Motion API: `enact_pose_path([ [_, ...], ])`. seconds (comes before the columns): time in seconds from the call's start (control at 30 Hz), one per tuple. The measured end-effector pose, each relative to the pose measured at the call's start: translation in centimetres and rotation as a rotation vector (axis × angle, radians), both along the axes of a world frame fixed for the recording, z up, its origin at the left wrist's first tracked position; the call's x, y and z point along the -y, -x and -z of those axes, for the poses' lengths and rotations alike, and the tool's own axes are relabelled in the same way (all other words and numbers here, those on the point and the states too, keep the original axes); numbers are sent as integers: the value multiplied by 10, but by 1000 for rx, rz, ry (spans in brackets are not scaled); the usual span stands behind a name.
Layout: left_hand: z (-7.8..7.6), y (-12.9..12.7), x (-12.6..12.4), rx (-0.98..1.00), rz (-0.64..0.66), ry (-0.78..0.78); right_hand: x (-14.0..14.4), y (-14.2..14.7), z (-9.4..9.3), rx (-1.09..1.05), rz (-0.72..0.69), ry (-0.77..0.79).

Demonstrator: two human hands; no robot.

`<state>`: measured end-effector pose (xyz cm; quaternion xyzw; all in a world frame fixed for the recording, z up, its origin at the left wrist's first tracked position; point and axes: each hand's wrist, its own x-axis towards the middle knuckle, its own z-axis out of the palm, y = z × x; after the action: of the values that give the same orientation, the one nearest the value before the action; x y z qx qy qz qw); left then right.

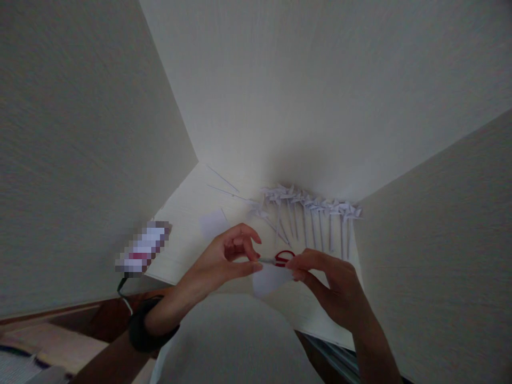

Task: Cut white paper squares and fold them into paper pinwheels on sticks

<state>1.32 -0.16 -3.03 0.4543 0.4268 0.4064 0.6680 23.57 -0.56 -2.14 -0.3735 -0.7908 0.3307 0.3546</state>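
Note:
My left hand (236, 253) reaches in from the left, thumb and forefinger pinched together at their tips. My right hand (330, 282) faces it, its thumb and fingers closed in a pinch as well. Between the fingertips show scissors with red handles (283, 258), the handles at my right fingers and the metal blades pointing at my left ones. Just below is a piece of white paper (271, 281). Whether the hands grip the scissors, the paper or something thin above them, I cannot tell. Beyond, several white paper pinwheels on sticks (318, 205) lie in a row.
Two thin sticks (224, 180) lie at the back left of the white table (182, 213), near another white paper (213, 223). A blurred-out phone-like device (144, 248) with a cable (125, 298) stands at the left edge. Pale walls close in the back and both sides.

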Motion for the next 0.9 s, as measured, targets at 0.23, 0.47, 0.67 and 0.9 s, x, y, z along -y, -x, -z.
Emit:
enact_pose_path([
  [0.23,-5,-15,-2,-108,-119,-91,-2,2,-1,30,156,153],
  [0.47,-10,-19,3,-418,-107,-343,-5,29,-12,131,82,105],
  [0.67,-5,-15,7,-338,-83,-240,-6,43,-7,83,166,43],
  [0.9,7,-9,6,-322,-136,-96,-5,41,0,148,178,116],
])
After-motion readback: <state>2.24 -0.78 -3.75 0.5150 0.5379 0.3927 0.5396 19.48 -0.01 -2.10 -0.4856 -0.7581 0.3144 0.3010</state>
